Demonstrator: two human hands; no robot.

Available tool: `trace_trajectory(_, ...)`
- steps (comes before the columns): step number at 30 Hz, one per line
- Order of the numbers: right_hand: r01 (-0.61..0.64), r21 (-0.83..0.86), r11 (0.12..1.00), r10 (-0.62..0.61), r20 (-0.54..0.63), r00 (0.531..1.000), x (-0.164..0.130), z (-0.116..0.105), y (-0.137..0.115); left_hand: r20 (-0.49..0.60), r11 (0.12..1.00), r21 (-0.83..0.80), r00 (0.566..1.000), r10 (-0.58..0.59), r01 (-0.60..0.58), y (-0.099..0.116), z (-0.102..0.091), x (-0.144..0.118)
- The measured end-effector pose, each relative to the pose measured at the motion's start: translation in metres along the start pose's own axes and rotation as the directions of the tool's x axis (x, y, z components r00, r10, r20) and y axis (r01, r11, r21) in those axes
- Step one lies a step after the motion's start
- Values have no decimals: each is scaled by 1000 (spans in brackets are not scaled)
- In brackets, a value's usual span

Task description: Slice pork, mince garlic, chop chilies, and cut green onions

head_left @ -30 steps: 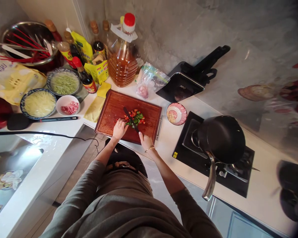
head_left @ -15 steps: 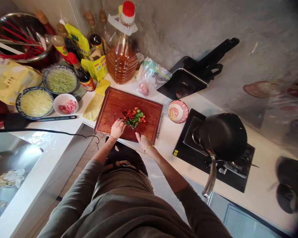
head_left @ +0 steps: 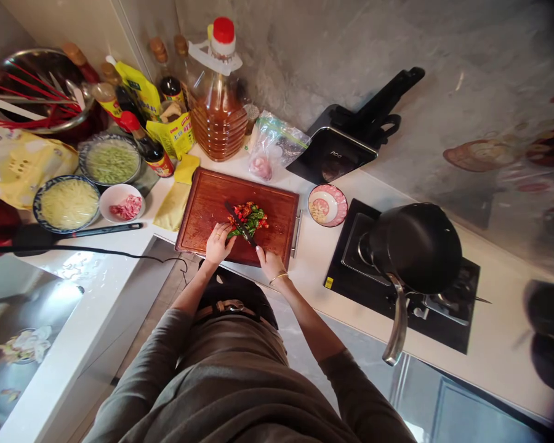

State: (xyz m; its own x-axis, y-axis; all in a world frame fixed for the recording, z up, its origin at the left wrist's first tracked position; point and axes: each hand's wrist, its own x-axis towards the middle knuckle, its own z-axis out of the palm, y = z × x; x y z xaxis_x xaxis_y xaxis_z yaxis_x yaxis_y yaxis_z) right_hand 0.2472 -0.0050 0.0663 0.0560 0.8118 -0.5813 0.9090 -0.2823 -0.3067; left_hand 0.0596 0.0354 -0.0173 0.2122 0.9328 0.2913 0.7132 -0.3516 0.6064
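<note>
On the reddish-brown cutting board [head_left: 203,209] lies a small heap of chopped red and green peppers [head_left: 257,216]. My right hand [head_left: 271,263] is closed round the handle of a kitchen knife [head_left: 240,223], whose dark blade slants across the heap, its tip pointing up and left. Just left of the blade, my left hand [head_left: 218,245] rests on the board with its fingers drawn together against the near-left edge of the peppers. Small pieces under those fingertips are partly hidden.
Right of the board stand a pink-rimmed bowl [head_left: 329,205] and a black pot [head_left: 418,246] on the hob, its handle toward me. Behind are a knife block [head_left: 335,154], a plastic bag [head_left: 272,147] and a large oil jug [head_left: 219,117]. Bowls of shredded food [head_left: 69,203] sit left.
The knife blade, mostly hidden among the peppers before, now shows lying across them. My left hand has shifted slightly at the heap's edge. The whole view has moved a little.
</note>
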Motion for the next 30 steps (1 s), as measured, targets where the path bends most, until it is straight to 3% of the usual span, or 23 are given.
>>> trace_trajectory(7, -83, -75, 994, 92, 126, 988, -16, -11, -5, 21, 999, -20, 999, -38, 39, -5, 1, -3)
trace_trajectory(13, -89, -84, 992, 103, 179, 978, -2, -9, -19, 35, 999, -26, 999, -39, 40, -11, 5, -3)
trace_trajectory(19, -35, -42, 998, 37, 35, 999, 15, 29, -11, 69, 999, -39, 997, -35, 37, -11, 8, -3)
trace_trajectory(22, -29, 30, 999, 29, -18, 999, 17, 38, -5, 58, 999, -45, 998, -16, 19, -8, 8, -1)
trace_trajectory(30, -19, -1, 1000, 19, 41, 999, -5, 4, -1, 29, 1000, -12, 999, -15, 16, -1, -8, -4)
